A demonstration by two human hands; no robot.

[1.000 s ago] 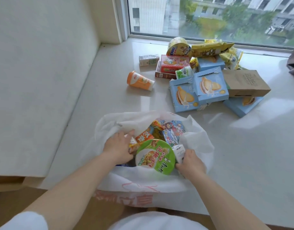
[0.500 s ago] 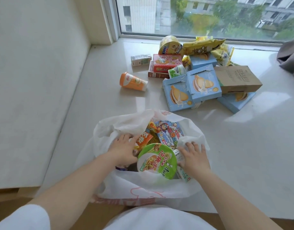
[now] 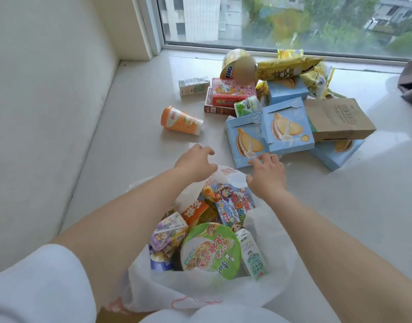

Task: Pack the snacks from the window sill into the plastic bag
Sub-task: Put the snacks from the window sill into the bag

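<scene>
Left hand: the left hand (image 3: 195, 160) is stretched past the far rim of the plastic bag (image 3: 200, 292), fingers loosely curled downward over the sill and holding nothing; its palm side lies just over the bag's far edge, and contact cannot be told.
Right hand: the right hand (image 3: 266, 174) is beside it, fingers spread and relaxed, fingertips at the near corner of a blue sandwich-biscuit box (image 3: 245, 143); whether they touch the box cannot be told. It grips nothing.
Plastic bag: white, translucent, mouth open, standing on the near part of the window sill (image 3: 135, 127) between the 2 forearms.
In the bag: a green-lidded noodle bowl (image 3: 210, 250) on top at the near side, a white and green milk carton (image 3: 252, 252) just right of it, a purple drink carton (image 3: 168, 231) to its left, an orange packet (image 3: 194, 212) and a blue cartoon packet (image 3: 234, 203) farther in.
Still on the sill: an orange cup (image 3: 180, 121) lying on its side, well left of the pile; a small carton (image 3: 193, 85) near the wall; a pink box (image 3: 233, 92) stacked on a dark red box; a second blue box (image 3: 287, 127) leaning against the first; a brown cardboard box (image 3: 337, 120) on another blue box; yellow snack bags (image 3: 286, 68) at the back by the window (image 3: 293, 19).
</scene>
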